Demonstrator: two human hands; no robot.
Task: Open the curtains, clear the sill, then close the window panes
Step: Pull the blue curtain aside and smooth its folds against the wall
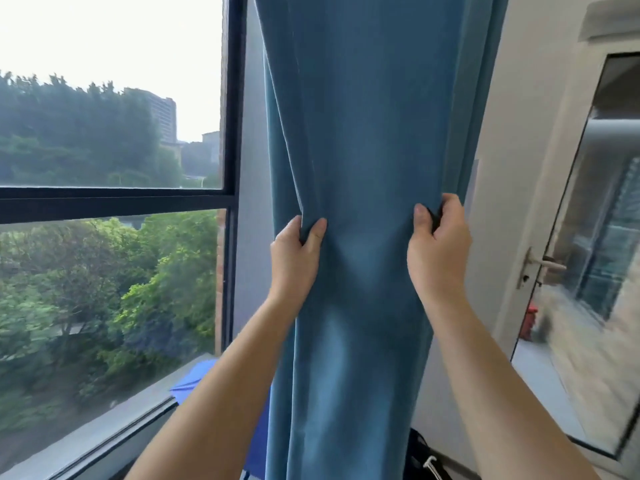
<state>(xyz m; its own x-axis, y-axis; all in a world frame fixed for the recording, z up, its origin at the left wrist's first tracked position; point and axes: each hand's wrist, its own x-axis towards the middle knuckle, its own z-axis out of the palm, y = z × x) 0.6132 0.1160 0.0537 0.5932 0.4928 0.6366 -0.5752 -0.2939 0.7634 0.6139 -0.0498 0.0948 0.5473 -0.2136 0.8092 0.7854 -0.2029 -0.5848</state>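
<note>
A blue curtain hangs bunched in the middle of the view, beside the right end of the window. My left hand pinches a fold at the curtain's left edge. My right hand grips the curtain's right edge, fingers curled behind the cloth. The dark-framed window fills the left side, with trees and buildings outside. The grey sill runs along the bottom left. A blue cloth-like thing lies on the sill, partly hidden by my left arm.
A white wall stands right of the curtain. Further right is a glass door with a metal handle. A black bag with a white cord sits low behind the curtain.
</note>
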